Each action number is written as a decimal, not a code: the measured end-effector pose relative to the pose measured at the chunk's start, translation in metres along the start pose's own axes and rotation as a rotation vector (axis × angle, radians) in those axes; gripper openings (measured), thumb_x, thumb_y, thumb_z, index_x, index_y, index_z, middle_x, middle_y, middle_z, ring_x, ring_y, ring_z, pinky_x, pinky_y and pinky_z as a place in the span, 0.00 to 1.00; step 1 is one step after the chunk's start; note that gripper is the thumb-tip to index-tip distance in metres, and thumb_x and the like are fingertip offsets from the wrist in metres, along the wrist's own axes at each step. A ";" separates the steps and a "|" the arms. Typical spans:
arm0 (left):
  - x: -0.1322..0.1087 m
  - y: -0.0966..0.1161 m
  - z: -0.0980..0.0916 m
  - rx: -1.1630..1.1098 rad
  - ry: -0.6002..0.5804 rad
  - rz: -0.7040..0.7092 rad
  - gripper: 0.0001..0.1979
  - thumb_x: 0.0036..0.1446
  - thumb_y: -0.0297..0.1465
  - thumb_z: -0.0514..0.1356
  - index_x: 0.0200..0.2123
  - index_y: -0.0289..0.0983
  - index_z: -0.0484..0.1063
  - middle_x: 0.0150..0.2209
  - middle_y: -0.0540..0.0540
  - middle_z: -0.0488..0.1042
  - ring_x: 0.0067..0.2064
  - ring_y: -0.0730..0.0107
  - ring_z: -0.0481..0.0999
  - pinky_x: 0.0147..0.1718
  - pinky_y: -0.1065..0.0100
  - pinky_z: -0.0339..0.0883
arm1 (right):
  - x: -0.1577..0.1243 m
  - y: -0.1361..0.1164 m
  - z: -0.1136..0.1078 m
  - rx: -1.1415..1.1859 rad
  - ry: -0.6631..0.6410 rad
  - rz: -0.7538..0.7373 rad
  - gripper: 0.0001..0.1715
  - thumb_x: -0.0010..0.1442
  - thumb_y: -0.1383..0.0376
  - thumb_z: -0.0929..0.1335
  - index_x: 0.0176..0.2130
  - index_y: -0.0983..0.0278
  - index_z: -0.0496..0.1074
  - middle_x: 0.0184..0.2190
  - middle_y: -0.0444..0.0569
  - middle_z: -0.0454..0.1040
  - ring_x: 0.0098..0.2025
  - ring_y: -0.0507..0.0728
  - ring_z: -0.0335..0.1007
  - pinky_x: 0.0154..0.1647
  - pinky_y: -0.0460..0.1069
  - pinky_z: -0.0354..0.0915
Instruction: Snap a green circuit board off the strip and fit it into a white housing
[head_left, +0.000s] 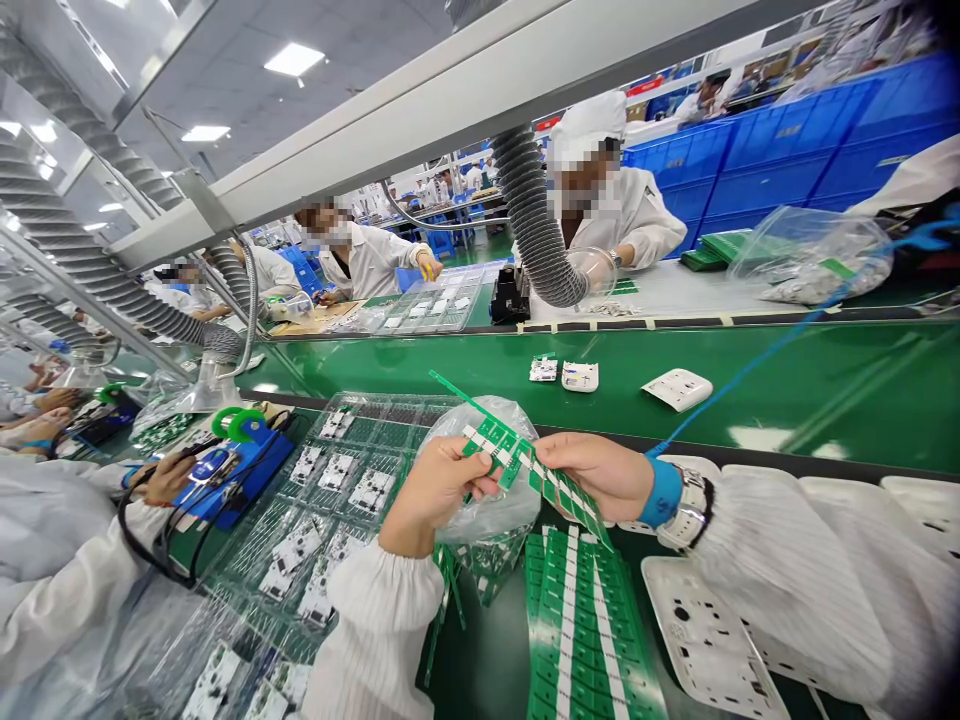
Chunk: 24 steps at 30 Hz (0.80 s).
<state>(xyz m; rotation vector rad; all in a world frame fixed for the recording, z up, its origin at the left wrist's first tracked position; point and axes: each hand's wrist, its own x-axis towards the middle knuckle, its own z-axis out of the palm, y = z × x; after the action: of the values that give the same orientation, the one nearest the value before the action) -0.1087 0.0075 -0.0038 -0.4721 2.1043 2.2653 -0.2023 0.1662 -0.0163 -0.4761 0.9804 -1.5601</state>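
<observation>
A green circuit board strip (499,440) with white rectangles spans the space between my hands. My left hand (442,480) pinches its left part, and my right hand (596,470) grips the right part, which slants down to the right. A thin green rail juts out at the strip's upper left. Behind and below is a clear plastic bag (487,525) with small green boards in it. Below my right hand lies a stack of green circuit board panels (585,630) with white strips. A blue wristband (664,492) and a watch are on my right wrist.
White plastic housings (705,630) lie at the right, partly under my sleeve. At the left, a clear tray (300,520) holds white circuit boards. White parts (677,389) sit on the green conveyor (420,370). A blue cord runs from my wristband; co-workers sit across and at left.
</observation>
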 end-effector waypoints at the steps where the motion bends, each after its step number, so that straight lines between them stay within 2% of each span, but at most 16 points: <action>1: 0.002 0.000 -0.001 -0.011 -0.006 -0.005 0.24 0.31 0.48 0.67 0.16 0.33 0.66 0.14 0.49 0.67 0.16 0.78 0.64 0.18 0.75 0.55 | 0.002 0.001 0.000 0.026 -0.021 -0.004 0.14 0.43 0.62 0.71 0.24 0.69 0.66 0.17 0.44 0.67 0.20 0.48 0.64 0.25 0.45 0.63; 4: 0.006 0.001 -0.004 -0.022 -0.027 -0.002 0.24 0.29 0.48 0.69 0.16 0.32 0.67 0.15 0.49 0.67 0.16 0.79 0.65 0.18 0.75 0.56 | 0.005 0.003 -0.004 0.089 -0.081 -0.013 0.13 0.45 0.62 0.71 0.24 0.69 0.65 0.15 0.44 0.67 0.14 0.46 0.59 0.15 0.41 0.55; 7: 0.008 0.001 -0.006 -0.015 -0.051 0.015 0.25 0.28 0.48 0.69 0.16 0.32 0.68 0.15 0.49 0.68 0.16 0.79 0.64 0.18 0.75 0.57 | 0.007 0.005 -0.007 0.131 -0.133 -0.007 0.13 0.46 0.63 0.70 0.23 0.68 0.64 0.13 0.43 0.66 0.11 0.46 0.58 0.10 0.40 0.52; 16: 0.008 0.001 -0.014 0.054 -0.084 0.080 0.23 0.33 0.48 0.68 0.18 0.31 0.71 0.16 0.49 0.68 0.18 0.76 0.67 0.19 0.75 0.59 | 0.012 0.009 -0.010 0.156 -0.236 0.016 0.15 0.46 0.61 0.70 0.20 0.69 0.63 0.12 0.44 0.65 0.10 0.48 0.58 0.08 0.40 0.54; 21: 0.014 0.000 -0.023 0.135 -0.077 0.089 0.24 0.35 0.48 0.67 0.20 0.31 0.72 0.20 0.45 0.72 0.21 0.72 0.70 0.22 0.72 0.62 | 0.015 0.005 -0.007 0.114 -0.221 0.027 0.16 0.46 0.61 0.69 0.19 0.68 0.61 0.10 0.43 0.62 0.09 0.47 0.54 0.08 0.40 0.51; 24: 0.016 0.001 -0.027 0.207 -0.061 0.080 0.23 0.37 0.48 0.65 0.21 0.32 0.72 0.21 0.44 0.74 0.23 0.71 0.71 0.24 0.71 0.63 | 0.016 -0.001 -0.003 0.053 -0.170 0.025 0.17 0.45 0.60 0.68 0.18 0.67 0.59 0.10 0.42 0.61 0.09 0.47 0.53 0.08 0.41 0.50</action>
<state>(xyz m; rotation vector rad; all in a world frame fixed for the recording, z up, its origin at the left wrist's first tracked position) -0.1188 -0.0218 -0.0083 -0.3116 2.3323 2.0386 -0.2095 0.1522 -0.0205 -0.5473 0.8100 -1.4931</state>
